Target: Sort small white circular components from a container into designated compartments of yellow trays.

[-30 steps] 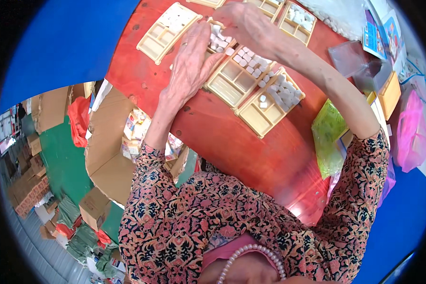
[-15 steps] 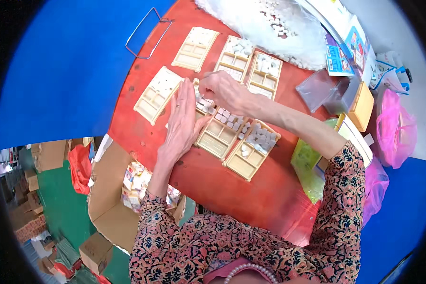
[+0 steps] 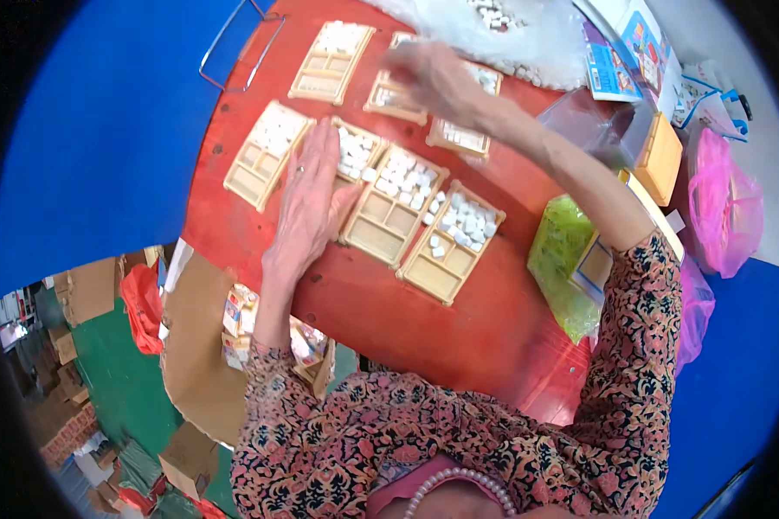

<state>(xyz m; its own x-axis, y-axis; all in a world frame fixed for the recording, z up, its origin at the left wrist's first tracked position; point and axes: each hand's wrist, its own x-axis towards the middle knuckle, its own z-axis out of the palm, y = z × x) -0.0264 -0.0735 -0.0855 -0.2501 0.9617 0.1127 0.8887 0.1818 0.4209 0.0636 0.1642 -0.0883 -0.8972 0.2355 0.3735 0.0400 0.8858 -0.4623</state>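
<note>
Several cream divided trays lie on the red table, with small white blocks in their far compartments. My left hand (image 3: 310, 195) rests with its fingers stretched out along the left side of a tray (image 3: 355, 154), partly covering it. My right hand (image 3: 437, 82) is smeared by motion above a far tray (image 3: 395, 97) and hides part of it; its fingers cannot be made out. A nearer tray (image 3: 379, 229) and the tray right of it (image 3: 437, 275) hold blocks at the far end and have bare compartments toward me. Another tray (image 3: 251, 177) lies left of my left hand.
A clear plastic bag (image 3: 459, 30) of white blocks spreads across the far side of the red table (image 3: 493, 329). At the right are a yellow box (image 3: 658, 160), a green bag (image 3: 558, 259) and a pink bag (image 3: 723, 208). An open cardboard box (image 3: 199, 346) stands at the left below.
My right hand has lifted from the tray beside my left hand and moved away from me to the far trays. The left hand stays by its tray while the whole view shifts slightly.
</note>
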